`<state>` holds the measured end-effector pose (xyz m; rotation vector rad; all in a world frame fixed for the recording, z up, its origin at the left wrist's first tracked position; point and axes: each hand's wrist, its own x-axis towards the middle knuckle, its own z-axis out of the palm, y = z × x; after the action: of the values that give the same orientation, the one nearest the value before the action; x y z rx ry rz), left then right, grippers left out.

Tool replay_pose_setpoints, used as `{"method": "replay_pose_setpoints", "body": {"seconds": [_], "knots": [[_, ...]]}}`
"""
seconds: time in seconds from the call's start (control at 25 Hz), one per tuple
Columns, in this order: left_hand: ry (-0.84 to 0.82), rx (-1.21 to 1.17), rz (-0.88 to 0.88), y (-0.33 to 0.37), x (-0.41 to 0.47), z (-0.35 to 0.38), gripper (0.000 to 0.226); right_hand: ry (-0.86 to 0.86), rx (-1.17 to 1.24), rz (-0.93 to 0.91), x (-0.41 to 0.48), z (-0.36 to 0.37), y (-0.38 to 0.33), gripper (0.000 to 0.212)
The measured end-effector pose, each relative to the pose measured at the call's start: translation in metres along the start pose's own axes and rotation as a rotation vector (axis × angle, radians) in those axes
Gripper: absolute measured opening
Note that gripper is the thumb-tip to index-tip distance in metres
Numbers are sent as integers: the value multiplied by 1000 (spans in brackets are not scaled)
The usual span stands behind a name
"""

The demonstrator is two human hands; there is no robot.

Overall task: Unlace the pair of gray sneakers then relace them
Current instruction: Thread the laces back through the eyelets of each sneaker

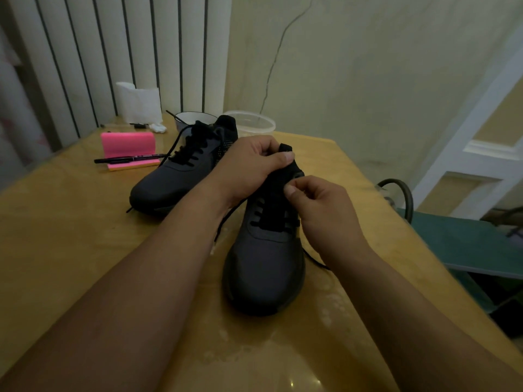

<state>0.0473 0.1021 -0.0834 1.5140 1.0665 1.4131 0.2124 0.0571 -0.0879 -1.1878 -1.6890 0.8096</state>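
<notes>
Two dark gray sneakers with black laces stand on a yellowish table [70, 227]. The near sneaker [264, 267] points its toe toward me. My left hand [249, 165] grips the tongue at its top, thumb on the outside. My right hand [319, 210] pinches the black lace near the upper right eyelets. Loose lace ends [314, 260] trail off on both sides of this shoe. The far sneaker [181, 171] lies behind and to the left, laced, with a loose lace running up toward a bowl.
A pink sticky-note block [128, 145] with a black pen [130, 159] across it sits at the left. Behind the shoes are a white bowl [192, 118], a clear plastic container [254, 124] and a paper roll [138, 104]. The table's right edge drops to a green surface [467, 241].
</notes>
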Motion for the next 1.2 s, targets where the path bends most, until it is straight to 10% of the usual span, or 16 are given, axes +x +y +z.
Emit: {"method": "replay_pose_setpoints", "body": {"seconds": [0.44,0.8,1.08,1.2], "knots": [[141,314,145,12,-19,-10,13,-25,511,387,-4,6,-6,13],[-144,785,262,21,-45,-26,9,-148,538,411,2,-1,3,12],[-273,767,153,29,-38,-30,9,-121,387,353,1,-4,-3,16],[-51,476,75,16,-47,-27,13,-136,300,314,-1,-12,-5,18]]}}
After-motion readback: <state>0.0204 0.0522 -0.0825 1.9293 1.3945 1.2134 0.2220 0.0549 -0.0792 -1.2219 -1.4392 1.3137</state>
